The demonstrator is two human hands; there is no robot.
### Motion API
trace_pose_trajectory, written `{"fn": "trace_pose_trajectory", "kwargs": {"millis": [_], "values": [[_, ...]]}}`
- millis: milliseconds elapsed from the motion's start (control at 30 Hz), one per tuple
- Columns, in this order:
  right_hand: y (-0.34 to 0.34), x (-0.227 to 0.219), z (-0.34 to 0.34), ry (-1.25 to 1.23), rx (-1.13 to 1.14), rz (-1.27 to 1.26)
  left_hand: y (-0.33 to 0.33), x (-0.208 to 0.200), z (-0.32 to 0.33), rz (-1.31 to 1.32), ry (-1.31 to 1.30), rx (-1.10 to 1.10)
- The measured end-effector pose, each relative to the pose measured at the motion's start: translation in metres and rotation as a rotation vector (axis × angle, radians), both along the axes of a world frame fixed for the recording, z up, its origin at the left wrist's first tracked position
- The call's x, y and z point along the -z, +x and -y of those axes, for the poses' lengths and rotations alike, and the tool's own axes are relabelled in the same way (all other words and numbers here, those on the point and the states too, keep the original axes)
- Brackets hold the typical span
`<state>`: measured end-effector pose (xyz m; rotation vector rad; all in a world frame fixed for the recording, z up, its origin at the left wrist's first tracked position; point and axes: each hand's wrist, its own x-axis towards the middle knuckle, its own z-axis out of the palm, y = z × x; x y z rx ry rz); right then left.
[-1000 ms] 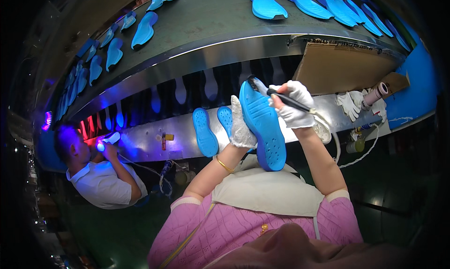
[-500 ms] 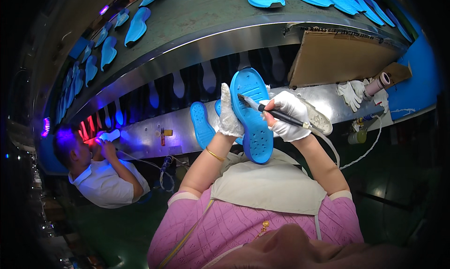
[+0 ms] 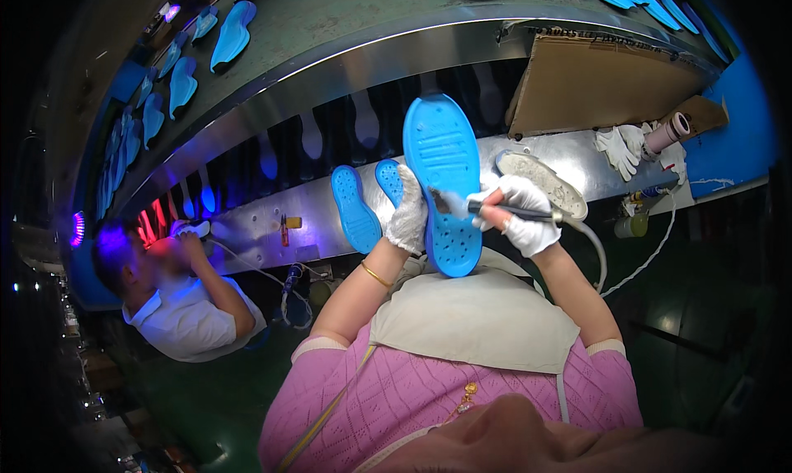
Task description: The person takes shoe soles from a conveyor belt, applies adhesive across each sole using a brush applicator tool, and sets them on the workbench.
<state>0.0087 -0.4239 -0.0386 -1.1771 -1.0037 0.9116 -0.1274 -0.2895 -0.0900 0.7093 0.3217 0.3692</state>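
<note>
Beyond the grip runs a metal bench [image 3: 318,230]; far left of it glows a violet lamp [image 3: 78,229]; below, the dim floor [image 3: 660,316] seems green.

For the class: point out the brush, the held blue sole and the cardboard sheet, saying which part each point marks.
Brush [image 3: 475,207]: head view, front of its black handle.
Held blue sole [image 3: 450,174]: head view, near its middle.
Cardboard sheet [image 3: 609,87]: head view, centre of its brown face.

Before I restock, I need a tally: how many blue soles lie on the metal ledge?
2: the first sole lies left of the left hand; the second sole lies between them, partly behind that hand. Others may be hidden behind the held sole.
</note>
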Motion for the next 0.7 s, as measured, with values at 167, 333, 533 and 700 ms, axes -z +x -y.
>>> {"fn": "trace_pose_trajectory", "kwargs": {"millis": [167, 333, 533, 700], "values": [[-0.005, -0.009, -0.014, 0.318, 0.057, 0.57, 0.019, 0.001, -0.016, 0.185, -0.08, -0.136], [-0.008, -0.022, -0.01, 0.114, 0.049, 0.203, 0.028, -0.025, -0.026, 0.531, -0.293, -0.065], [-0.009, -0.022, -0.009, 0.013, -0.135, 0.009, 0.03, -0.035, -0.042, 0.778, -0.243, -0.06], [0.001, -0.008, -0.009, 0.104, 0.07, 0.058, 0.028, -0.041, -0.051, 0.851, -0.174, -0.023]]}}
